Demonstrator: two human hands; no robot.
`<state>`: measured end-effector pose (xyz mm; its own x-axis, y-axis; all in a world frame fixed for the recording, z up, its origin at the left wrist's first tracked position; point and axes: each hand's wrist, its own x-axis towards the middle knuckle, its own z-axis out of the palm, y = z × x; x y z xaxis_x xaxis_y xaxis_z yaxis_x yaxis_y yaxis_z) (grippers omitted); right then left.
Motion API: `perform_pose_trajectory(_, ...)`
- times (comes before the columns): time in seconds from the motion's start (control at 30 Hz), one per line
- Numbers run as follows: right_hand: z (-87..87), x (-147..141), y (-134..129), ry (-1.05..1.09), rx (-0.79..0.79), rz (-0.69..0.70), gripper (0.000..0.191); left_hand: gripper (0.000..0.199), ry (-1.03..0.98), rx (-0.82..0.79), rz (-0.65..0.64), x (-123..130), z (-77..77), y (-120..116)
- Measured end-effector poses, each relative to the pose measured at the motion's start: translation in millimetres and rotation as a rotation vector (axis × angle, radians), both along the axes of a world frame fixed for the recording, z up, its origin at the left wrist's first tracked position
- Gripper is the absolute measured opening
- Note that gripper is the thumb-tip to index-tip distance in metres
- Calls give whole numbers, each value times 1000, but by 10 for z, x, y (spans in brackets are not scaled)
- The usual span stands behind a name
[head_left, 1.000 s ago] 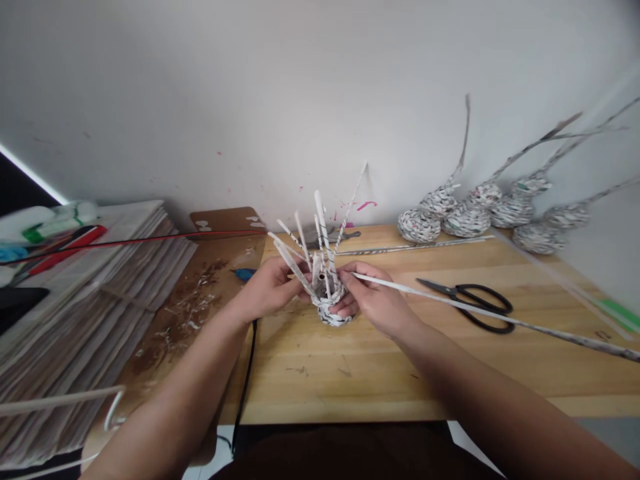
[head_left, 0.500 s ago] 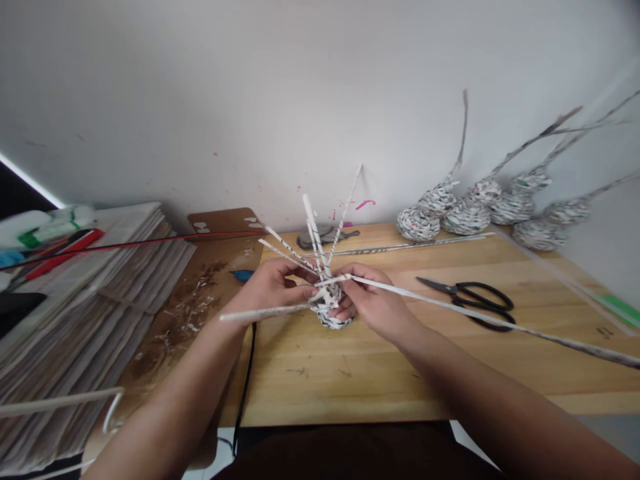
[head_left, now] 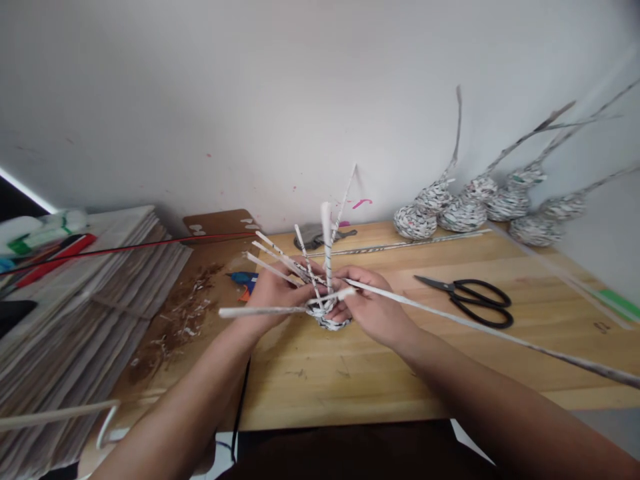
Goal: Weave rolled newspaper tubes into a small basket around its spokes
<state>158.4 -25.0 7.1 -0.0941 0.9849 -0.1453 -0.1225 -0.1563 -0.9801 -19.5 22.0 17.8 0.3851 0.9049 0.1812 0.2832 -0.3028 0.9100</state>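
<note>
Between my hands is a small woven newspaper piece (head_left: 334,324), low over the wooden board, with several rolled paper sticks fanning up and out of it. My left hand (head_left: 280,290) is closed on its left side, fingers among the sticks. My right hand (head_left: 367,300) is closed around the right side, thumb by a short stick end. A long paper strand (head_left: 450,313) runs from the right hand off to the right edge. One stick (head_left: 260,311) points left across my left wrist. Most fingertips are hidden behind the weave.
Black-handled scissors (head_left: 470,297) lie to the right on the wooden board (head_left: 380,380). Several woven gourd shapes (head_left: 415,220) stand by the wall. A newspaper stack (head_left: 100,307), paper scraps (head_left: 185,320) and a blue glue gun (head_left: 243,278) are on the left.
The woven piece has turned in my hands, so its upright sticks stand at other angles and more lean left. The short stick end now points right over my right thumb.
</note>
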Motion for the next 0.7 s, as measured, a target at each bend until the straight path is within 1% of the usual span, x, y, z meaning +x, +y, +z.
perform_pose_trajectory(0.1,-1,-11,-18,-38,40,-26,21,22,-67,11,74,66,-15,-25)
perform_pose_trajectory(0.23,-21,-6,-36,-72,97,-46,21,21,-169,-31,17,87,7,-59)
perform_pose_trajectory(0.3,-28,0,-44,-75,106,-53,19,21,-164,-21,1,85,28,-64)
perform_pose_trajectory(0.4,-25,0,-54,-69,110,-53,16,21,-154,-6,23,77,37,-60)
perform_pose_trajectory(0.57,-26,-14,-59,-48,101,-38,18,17,-137,44,64,35,-37,-42)
perform_pose_trajectory(0.63,-52,-12,-61,-62,128,-33,17,13,-131,60,64,17,-66,-42)
perform_pose_trajectory(0.7,-89,-5,-64,-112,193,-34,15,9,-151,60,75,5,-82,-46)
